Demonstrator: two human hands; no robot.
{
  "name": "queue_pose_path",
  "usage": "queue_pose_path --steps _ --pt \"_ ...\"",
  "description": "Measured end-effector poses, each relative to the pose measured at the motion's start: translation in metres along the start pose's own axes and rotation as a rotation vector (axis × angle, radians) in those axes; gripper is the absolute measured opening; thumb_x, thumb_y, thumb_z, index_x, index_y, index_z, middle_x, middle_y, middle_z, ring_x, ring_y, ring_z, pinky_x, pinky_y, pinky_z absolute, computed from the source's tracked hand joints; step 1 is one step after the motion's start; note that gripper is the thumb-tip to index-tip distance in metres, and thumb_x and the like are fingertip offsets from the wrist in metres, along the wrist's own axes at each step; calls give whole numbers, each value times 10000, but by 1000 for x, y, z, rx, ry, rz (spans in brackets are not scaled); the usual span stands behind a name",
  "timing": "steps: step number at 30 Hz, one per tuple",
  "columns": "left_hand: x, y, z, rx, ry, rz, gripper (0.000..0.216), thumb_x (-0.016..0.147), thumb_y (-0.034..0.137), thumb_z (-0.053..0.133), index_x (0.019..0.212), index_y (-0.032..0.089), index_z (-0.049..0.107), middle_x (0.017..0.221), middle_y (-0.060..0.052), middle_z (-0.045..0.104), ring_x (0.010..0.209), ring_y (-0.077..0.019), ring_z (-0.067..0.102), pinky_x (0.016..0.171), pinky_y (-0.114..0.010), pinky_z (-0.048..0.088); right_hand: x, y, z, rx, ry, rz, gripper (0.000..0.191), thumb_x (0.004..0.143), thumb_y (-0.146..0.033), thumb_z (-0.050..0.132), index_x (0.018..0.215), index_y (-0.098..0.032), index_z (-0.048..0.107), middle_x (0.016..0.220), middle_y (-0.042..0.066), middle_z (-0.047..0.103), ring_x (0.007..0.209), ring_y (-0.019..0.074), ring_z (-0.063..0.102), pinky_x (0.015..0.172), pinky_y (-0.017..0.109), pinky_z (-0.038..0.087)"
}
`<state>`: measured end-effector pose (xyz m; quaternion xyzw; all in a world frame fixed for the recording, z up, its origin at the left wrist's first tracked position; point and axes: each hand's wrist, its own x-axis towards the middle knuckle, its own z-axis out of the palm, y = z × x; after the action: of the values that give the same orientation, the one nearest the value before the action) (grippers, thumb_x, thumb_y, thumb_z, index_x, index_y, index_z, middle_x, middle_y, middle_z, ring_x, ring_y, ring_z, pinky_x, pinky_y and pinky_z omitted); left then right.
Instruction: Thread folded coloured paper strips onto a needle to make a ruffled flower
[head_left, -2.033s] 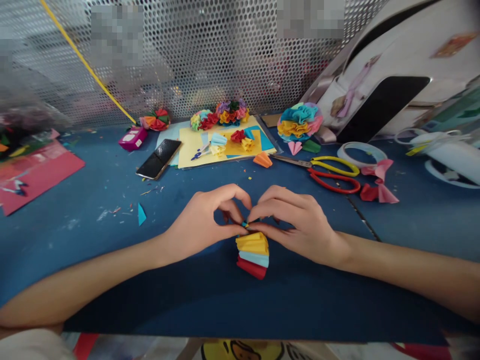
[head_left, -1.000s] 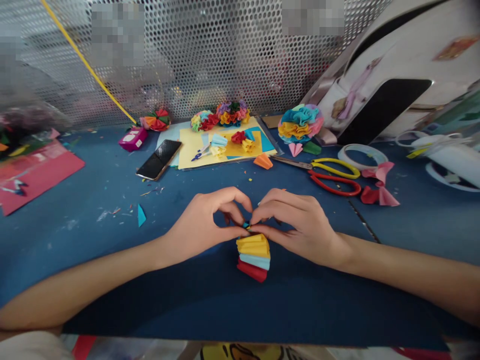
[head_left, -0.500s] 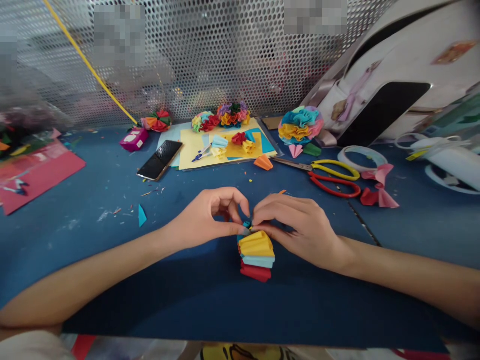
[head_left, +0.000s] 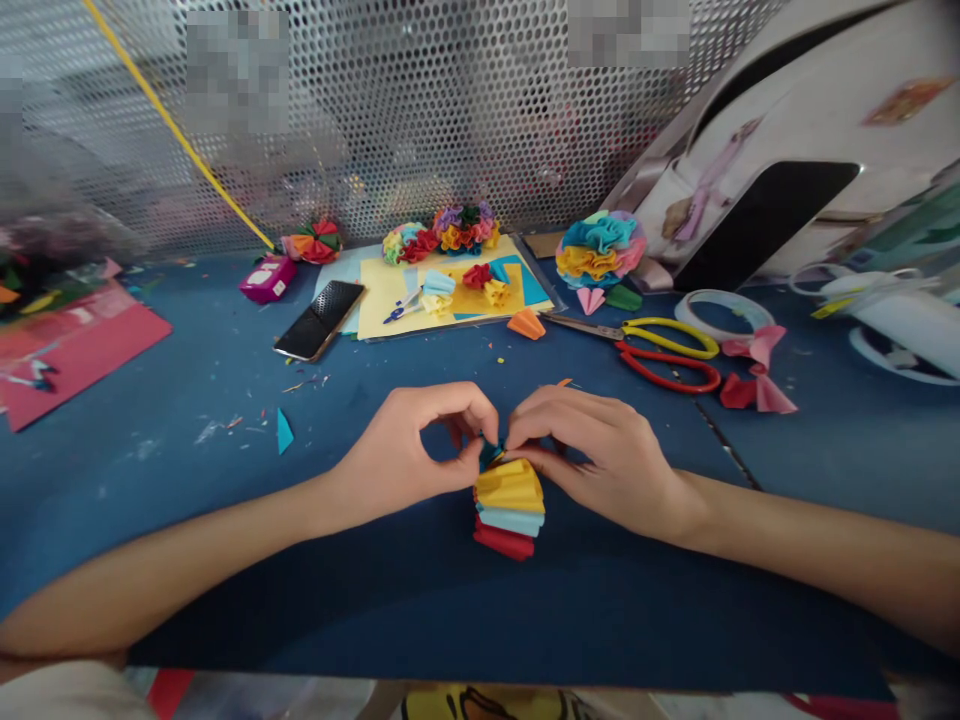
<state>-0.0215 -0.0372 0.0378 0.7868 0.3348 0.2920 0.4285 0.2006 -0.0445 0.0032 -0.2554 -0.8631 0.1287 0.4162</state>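
Near the middle of the table, a bundle of pleated paper (head_left: 510, 490) in yellow, pale blue and red hangs beneath my fingertips. A darker teal folded piece shows at its gathered top. My left hand (head_left: 420, 445) pinches that teal part between thumb and fingers. From the other side my right hand (head_left: 600, 455) closes thumb and fingers on the gathered end of the bundle. The fingertips nearly meet, and they hide the exact spot they grip.
Scissors (head_left: 660, 350) and a tape roll (head_left: 724, 315) lie to the right, before a backpack (head_left: 795, 120). Paper flowers (head_left: 602, 250) line the back by a perforated metal panel (head_left: 420, 100). A phone (head_left: 322, 318) and pink sheets (head_left: 90, 350) lie left.
My left thumb and fingers have shifted their pinch slightly leftward on the teal part. The paper bundle has tipped a little to the left; my right hand stays nearly still.
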Motion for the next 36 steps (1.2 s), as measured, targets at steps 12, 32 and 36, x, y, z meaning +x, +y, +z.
queue_pose_path --steps 12,32,36 --pt "3 -3 -5 -109 -45 -107 47 875 154 654 910 147 685 848 -17 705 771 -113 660 726 -206 532 2 2 -2 -4 6 22 89 980 -151 612 923 -219 606 878 26 723 798 134 679 686 227 519" --pt "4 -6 -7 -142 -95 -100 115 831 106 676 937 147 690 858 -20 723 802 -113 686 761 -198 537 2 4 -5 -19 9 -4 94 982 -143 600 930 -220 610 885 39 728 796 149 691 665 245 525" --pt "4 -6 -8 -141 -103 -74 124 834 106 663 948 150 682 886 -28 725 818 -118 685 773 -209 543 2 3 -5 -16 19 -10 91 979 -152 606 925 -223 621 881 38 733 799 153 695 676 245 533"
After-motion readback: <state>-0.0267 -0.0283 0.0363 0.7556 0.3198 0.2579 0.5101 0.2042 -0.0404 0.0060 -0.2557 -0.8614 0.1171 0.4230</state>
